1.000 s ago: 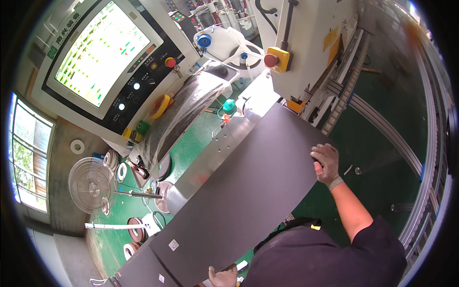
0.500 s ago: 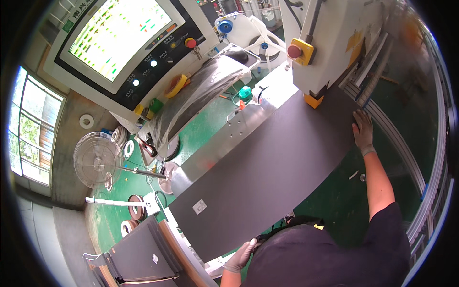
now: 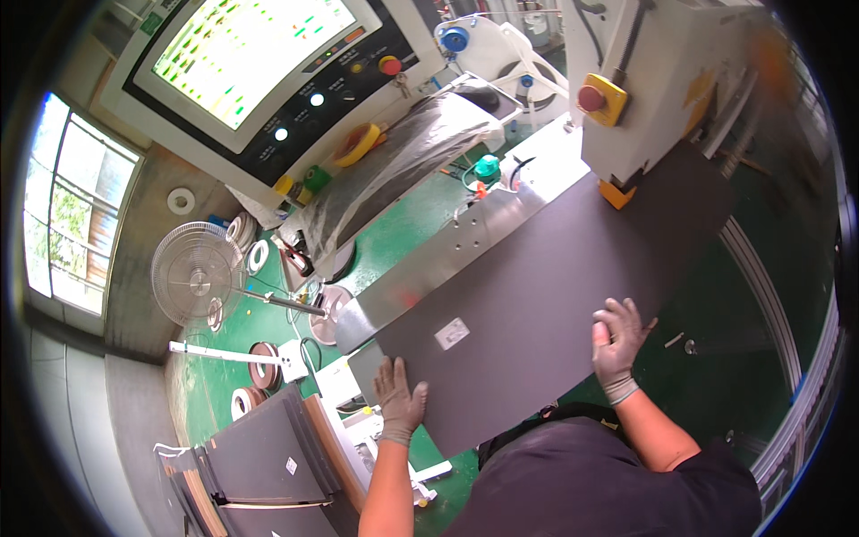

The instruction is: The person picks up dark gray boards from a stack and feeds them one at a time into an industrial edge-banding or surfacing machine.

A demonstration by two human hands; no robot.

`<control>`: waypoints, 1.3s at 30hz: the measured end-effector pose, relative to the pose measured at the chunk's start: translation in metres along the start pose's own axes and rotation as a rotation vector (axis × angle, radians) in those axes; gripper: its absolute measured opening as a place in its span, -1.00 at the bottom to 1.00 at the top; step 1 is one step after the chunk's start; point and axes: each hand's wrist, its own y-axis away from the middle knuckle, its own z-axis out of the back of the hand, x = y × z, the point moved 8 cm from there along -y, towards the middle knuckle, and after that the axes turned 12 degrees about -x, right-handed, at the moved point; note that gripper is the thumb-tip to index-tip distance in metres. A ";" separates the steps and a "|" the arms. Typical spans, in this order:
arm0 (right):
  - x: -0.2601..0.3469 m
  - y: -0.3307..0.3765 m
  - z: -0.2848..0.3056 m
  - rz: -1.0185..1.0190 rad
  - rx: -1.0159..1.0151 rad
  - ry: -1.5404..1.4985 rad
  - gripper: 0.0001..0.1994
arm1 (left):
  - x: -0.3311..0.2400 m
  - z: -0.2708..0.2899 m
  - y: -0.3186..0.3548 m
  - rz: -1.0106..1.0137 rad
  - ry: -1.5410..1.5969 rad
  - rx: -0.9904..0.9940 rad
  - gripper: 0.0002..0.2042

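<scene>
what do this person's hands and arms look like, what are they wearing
Both the left hand and the right hand wear thin, close-fitting grey work gloves with knit cuffs ending at the wrist. The forearms are bare below the gloves. A dark short-sleeved shirt covers the upper right arm. No watch or markings are visible.

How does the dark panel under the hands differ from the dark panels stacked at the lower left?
The dark panel lies alone on the machine bed, far end under the white machine housing; the stacked panels sit piled low, untouched. The left hand and right hand press flat on the first only. Both are dark grey with a small white label.
</scene>
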 end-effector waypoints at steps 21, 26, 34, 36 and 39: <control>-0.004 0.006 -0.009 0.014 0.023 -0.074 -0.86 | -0.125 -0.050 -0.092 -0.177 0.146 -0.191 -0.44; -0.054 -0.030 -0.005 -0.079 -0.143 -0.281 -0.87 | -0.140 -0.049 -0.093 -0.195 0.004 -0.177 -0.46; -0.116 -0.093 -0.025 -0.068 -0.046 0.043 -0.71 | -0.122 -0.061 -0.105 -0.167 0.057 -0.108 -0.48; -0.125 -0.112 -0.031 0.174 -0.086 0.076 -0.66 | -0.130 -0.048 -0.112 -0.180 0.061 -0.107 -0.51; -0.130 -0.102 -0.059 0.122 0.030 -0.005 -0.69 | -0.117 -0.056 -0.085 -0.131 0.145 -0.190 -0.48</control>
